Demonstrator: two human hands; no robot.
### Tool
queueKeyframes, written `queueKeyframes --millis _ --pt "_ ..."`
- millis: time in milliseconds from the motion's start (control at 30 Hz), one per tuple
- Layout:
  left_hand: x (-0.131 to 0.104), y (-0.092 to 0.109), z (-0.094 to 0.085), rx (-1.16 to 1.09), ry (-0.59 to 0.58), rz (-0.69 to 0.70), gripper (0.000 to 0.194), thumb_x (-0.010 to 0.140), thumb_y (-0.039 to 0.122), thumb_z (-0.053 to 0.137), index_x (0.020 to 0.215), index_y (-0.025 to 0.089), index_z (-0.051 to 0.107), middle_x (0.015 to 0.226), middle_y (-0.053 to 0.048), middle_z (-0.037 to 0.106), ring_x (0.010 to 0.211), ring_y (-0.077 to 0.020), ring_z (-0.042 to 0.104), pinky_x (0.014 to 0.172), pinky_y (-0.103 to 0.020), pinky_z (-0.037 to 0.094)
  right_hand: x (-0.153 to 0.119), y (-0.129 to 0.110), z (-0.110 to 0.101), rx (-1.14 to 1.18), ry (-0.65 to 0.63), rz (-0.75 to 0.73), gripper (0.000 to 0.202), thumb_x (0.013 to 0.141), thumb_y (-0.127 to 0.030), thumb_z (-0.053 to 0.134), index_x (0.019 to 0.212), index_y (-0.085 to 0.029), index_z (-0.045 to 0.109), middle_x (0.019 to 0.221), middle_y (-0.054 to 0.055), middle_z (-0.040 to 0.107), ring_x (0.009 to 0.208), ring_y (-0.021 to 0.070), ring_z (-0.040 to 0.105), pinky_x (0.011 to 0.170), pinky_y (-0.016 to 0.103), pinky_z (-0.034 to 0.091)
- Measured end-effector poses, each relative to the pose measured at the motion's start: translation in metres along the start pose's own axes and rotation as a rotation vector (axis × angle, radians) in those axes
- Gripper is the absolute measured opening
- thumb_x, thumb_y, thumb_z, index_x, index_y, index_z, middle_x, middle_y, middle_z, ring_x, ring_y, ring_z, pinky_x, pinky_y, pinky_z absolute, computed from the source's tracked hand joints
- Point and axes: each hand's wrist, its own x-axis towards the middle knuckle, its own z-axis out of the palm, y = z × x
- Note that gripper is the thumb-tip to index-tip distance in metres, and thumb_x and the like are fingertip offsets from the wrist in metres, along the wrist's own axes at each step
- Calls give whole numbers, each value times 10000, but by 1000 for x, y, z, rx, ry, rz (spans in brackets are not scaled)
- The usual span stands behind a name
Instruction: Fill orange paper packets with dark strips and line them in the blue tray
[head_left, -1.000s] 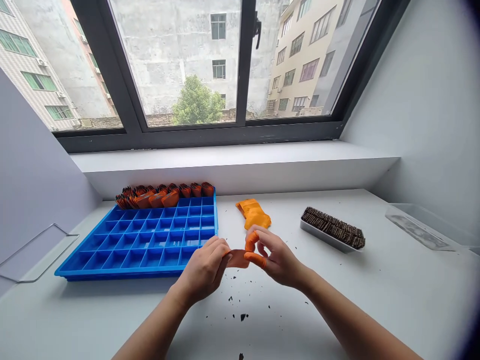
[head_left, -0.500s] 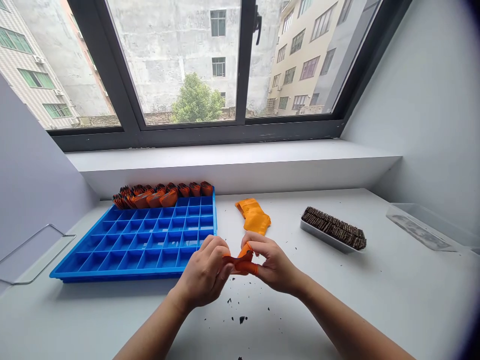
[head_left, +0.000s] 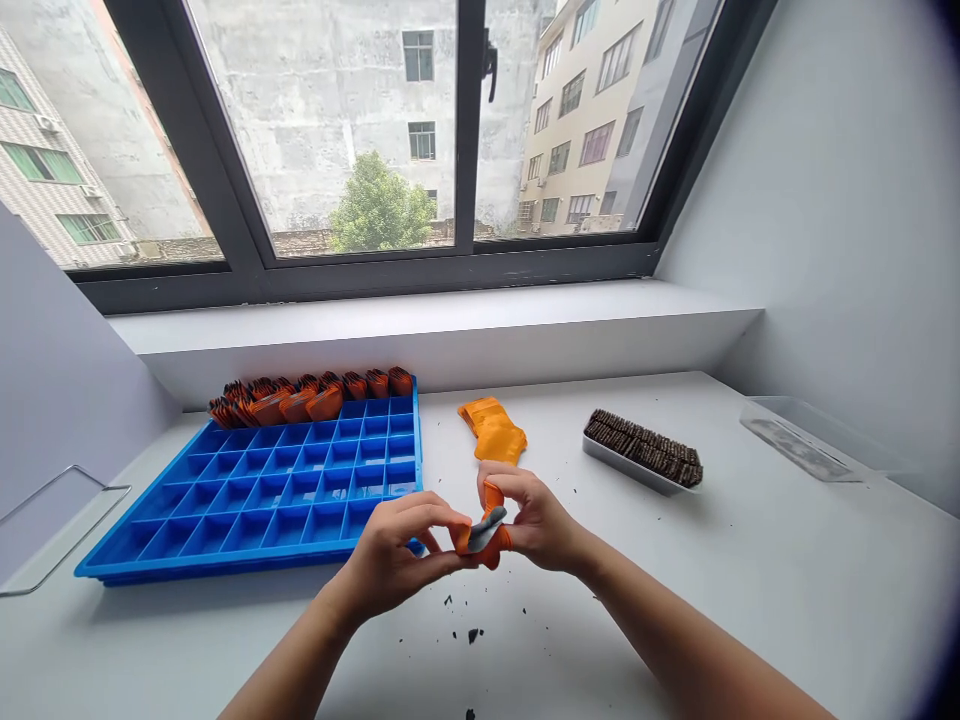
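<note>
A small orange packet [head_left: 491, 556] is held up between my hands, over the white table. Its mouth gapes, and a silvery-grey inside shows. My left hand [head_left: 397, 545] pinches the left edge of the packet between thumb and fingertips. On the other side, my right hand [head_left: 536, 520] grips it with the thumb below and the fingers above. Just beyond my right hand lies a stack of flat orange packets [head_left: 499, 435]. Whether anything is inside the held packet, I cannot tell.
A blue divided tray [head_left: 247, 490] stands left, with bunches of filled-looking orange packets [head_left: 300, 400] along its back rows. To the right are a metal tin of thin dark pieces [head_left: 645, 447] and a clear plastic container [head_left: 817, 440]. Dark crumbs [head_left: 472, 635] lie on the table [head_left: 555, 640].
The packet's mouth has spread wider, baring its grey inside. My left hand's fingers have straightened from a curled grip to a fingertip pinch. The whole view has shifted slightly.
</note>
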Motion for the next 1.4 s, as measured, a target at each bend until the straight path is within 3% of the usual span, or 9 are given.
queueKeyframes --millis 167,333,500,633,700,800,967,1200,1400 --pt "0 -7 2 -195 51 -104 222 962 191 827 1174 252 847 1114 -111 816 993 -251 823 711 -316 734 2 2 0 11 38 14 631 665 -598 997 623 -217 495 735 -35 497 665 138 426 544 280 389" --pt "-1 -14 3 -99 108 97 174 961 118 814 1054 255 865 1077 -81 852 1076 -281 833 985 -457 709 2 5 1 -34 38 -17 628 700 -630 965 630 -217 498 745 -27 513 660 137 447 537 274 401" --pt "2 -12 3 -55 109 52 127 1015 176 758 1027 236 870 1026 -92 844 998 -255 839 922 -400 721 6 1 -12 -318 55 -149 566 770 -666 909 680 -214 580 734 -22 522 670 141 440 589 292 373" --pt "5 -9 3 -13 173 -25 165 1047 276 725 1012 218 875 985 -108 827 896 -233 826 677 -287 710 1 -14 -57 -605 -8 -96 438 896 -657 816 948 -232 725 837 9 611 748 166 560 697 316 469" --pt "6 -7 2 -30 189 -75 199 1063 300 698 1049 208 874 984 -110 819 842 -221 822 614 -273 700 -9 -22 -93 -795 103 3 380 1020 -615 674 1006 -243 751 819 14 606 709 163 562 686 319 473" --pt "6 -5 2 -88 190 -135 224 1070 316 679 1090 195 867 988 -111 807 797 -215 823 549 -260 687 -31 -27 -154 -1087 189 313 337 1033 -577 616 1035 -279 773 964 42 666 679 159 575 602 314 441" --pt "2 -3 8 -71 213 -226 216 1063 335 681 1064 201 851 1012 -113 780 840 -217 819 446 -188 603 -65 -21 -228 -1192 5 706 348 959 -546 622 1202 -368 797 1145 38 674 614 145 582 598 337 468" --pt "1 -12 10 -13 239 -213 192 1048 332 691 1083 181 806 1020 -112 760 828 -208 822 448 -169 595 -72 -7 -240 -1272 -9 627 392 996 -622 551 1007 -343 827 996 40 691 694 187 614 687 361 430" --pt "1 -18 9 9 238 -202 180 1055 320 668 1082 182 780 1017 -108 767 848 -209 816 416 -154 561 -60 -6 -242 -1220 -79 591 276 972 -446 572 918 -281 785 1006 42 724 753 187 658 689 344 433"
